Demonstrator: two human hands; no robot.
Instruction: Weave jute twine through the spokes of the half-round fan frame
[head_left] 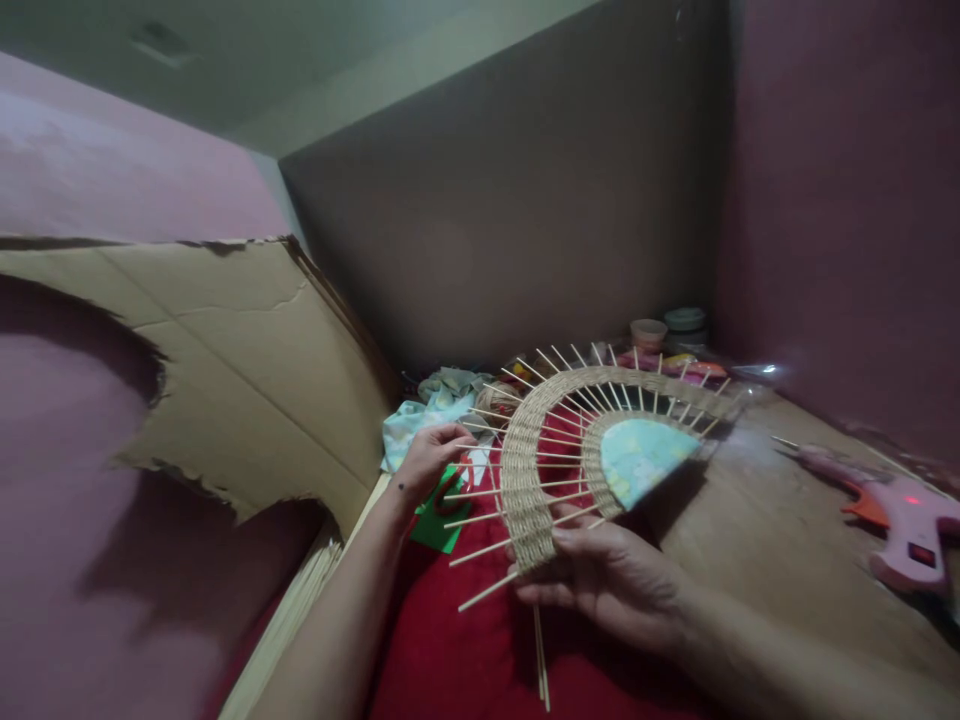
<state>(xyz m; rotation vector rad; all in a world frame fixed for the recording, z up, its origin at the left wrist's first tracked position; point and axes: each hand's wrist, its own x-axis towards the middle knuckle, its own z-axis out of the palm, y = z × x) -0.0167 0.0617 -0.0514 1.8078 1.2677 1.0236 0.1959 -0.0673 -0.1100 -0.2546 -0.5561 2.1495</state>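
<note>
A half-round woven fan point(525, 470) spans the middle, its thin sticks spreading out past a braided outer band. At its centre is a half-disc of light blue patterned fabric point(645, 455) with a woven border. My right hand point(600, 570) grips the lower end of the outer band, thumb on top and fingers beneath. On the left side of the fan, my left hand point(439, 455) has its fingertips closed together at the tip of one stick; the exact contact is small and partly hidden. Below the right hand, a few loose sticks point(540, 660) show against the red cloth.
Red-handled scissors point(456, 492) lie by a green card point(436, 525) on the red cloth point(442, 640). A pink glue gun point(892, 520) with a lit red light rests at right on a brown board point(720, 540). Torn cardboard point(247, 350) leans left; cups point(649, 333) and fabric point(424, 420) sit behind.
</note>
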